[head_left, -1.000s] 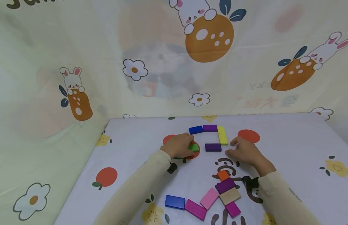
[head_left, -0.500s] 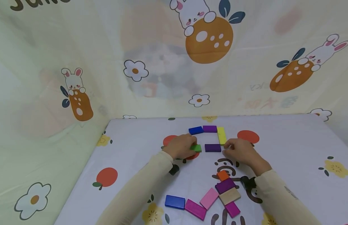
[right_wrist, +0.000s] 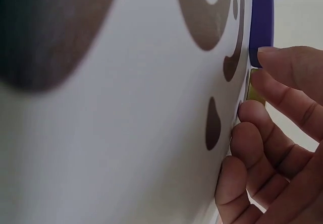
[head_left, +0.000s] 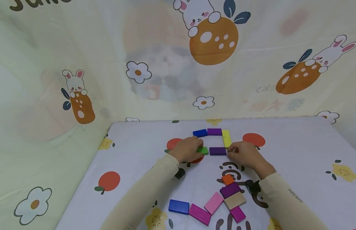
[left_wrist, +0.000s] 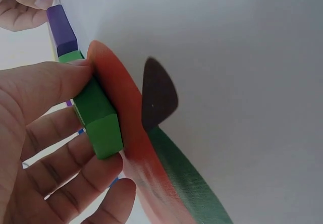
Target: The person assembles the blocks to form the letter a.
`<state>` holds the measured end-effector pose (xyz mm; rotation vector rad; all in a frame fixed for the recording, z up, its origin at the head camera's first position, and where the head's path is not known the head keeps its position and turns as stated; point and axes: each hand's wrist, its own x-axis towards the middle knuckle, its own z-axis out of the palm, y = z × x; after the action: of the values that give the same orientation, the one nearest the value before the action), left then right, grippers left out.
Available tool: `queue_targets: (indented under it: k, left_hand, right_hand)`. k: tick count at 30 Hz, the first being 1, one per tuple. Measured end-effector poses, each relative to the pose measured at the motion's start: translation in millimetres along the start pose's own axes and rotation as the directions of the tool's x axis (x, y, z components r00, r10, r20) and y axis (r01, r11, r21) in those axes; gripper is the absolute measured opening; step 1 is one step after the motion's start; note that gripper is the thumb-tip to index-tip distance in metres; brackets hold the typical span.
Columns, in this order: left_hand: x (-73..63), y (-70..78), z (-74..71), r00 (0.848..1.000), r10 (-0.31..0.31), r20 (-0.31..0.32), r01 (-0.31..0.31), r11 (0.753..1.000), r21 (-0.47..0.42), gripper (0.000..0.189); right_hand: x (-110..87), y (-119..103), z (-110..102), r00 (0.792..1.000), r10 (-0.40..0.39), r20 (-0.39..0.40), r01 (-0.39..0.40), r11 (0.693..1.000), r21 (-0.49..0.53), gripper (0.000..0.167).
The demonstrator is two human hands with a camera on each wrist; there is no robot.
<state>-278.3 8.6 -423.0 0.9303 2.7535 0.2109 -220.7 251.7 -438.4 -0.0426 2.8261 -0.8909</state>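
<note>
Pinching the green block in the left hand beside, perhaps against, the violet block, with thumb and forefinger of the right hand slightly apart at its far end, and risking a skewed yellow block by pushing too hard.

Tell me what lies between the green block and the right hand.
The dark purple block lies between the green block and the right hand; the head view shows it, and the left wrist view shows the same order.
</note>
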Motion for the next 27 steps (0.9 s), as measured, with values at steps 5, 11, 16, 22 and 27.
queue_targets:
  k: [5,11,16,22,27]
  left_hand:
    - [0.8,0.5,1.3,1.0,-0.004,-0.001,0.004,1.0,-0.008,0.031]
    - [1.8,0.1,3.8,1.0,-0.008,-0.003,0.008,1.0,-0.005,0.032]
    - [3.2,0.7,4.2,1.0,-0.014,0.007,0.014,1.0,-0.013,0.032]
    - [5.1,1.7,4.4,1.0,-0.006,0.006,0.006,1.0,0.008,0.033]
    - [4.8,2.0,4.0,1.0,-0.007,0.009,0.007,1.0,0.011,0.033]
  right_hand:
    - [-0.8,-0.9,0.7,1.0,0.007,0.002,-0.007,1.0,-0.007,0.016]
    - [-0.2,-0.3,1.5,1.0,-0.012,-0.006,0.011,1.0,-0.015,0.015]
    - [-0.7,-0.6,1.3,1.0,-0.015,-0.002,0.015,1.0,-0.003,0.012]
    - [-0.6,-4.1,1.3,1.0,-0.012,0.004,0.012,1.0,-0.011,0.013]
    - [-0.2,-6.0,1.5,1.0,-0.007,0.006,0.007,1.0,-0.018,0.013]
